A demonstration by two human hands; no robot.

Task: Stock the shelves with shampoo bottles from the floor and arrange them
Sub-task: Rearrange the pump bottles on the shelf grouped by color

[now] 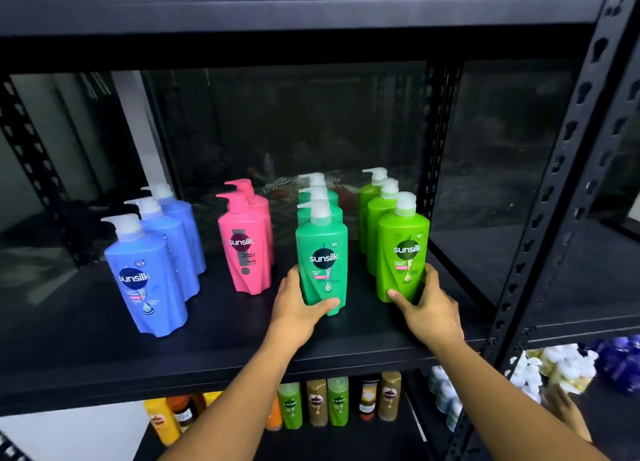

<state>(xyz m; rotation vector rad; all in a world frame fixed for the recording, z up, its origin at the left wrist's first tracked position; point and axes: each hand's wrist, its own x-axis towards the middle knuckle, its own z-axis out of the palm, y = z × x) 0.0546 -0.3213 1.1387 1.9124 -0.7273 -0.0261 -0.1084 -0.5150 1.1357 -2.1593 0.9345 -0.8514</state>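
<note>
On the black shelf board (pixel 221 336) stand four rows of pump shampoo bottles running front to back: three blue bottles (pixel 145 273) at left, two pink bottles (pixel 244 249), three teal-green bottles, three lime-green bottles. My left hand (pixel 298 304) grips the base of the front teal-green bottle (pixel 323 252). My right hand (pixel 427 308) grips the base of the front lime-green bottle (pixel 405 249). Both held bottles stand upright on the board.
A black perforated upright (pixel 554 183) frames the shelf's right side, with another bay beyond it. The board above (pixel 277 6) hangs close overhead. Smaller bottles (pixel 329 401) fill the shelf below, and wrapped packs of bottles (pixel 568 367) lie lower right.
</note>
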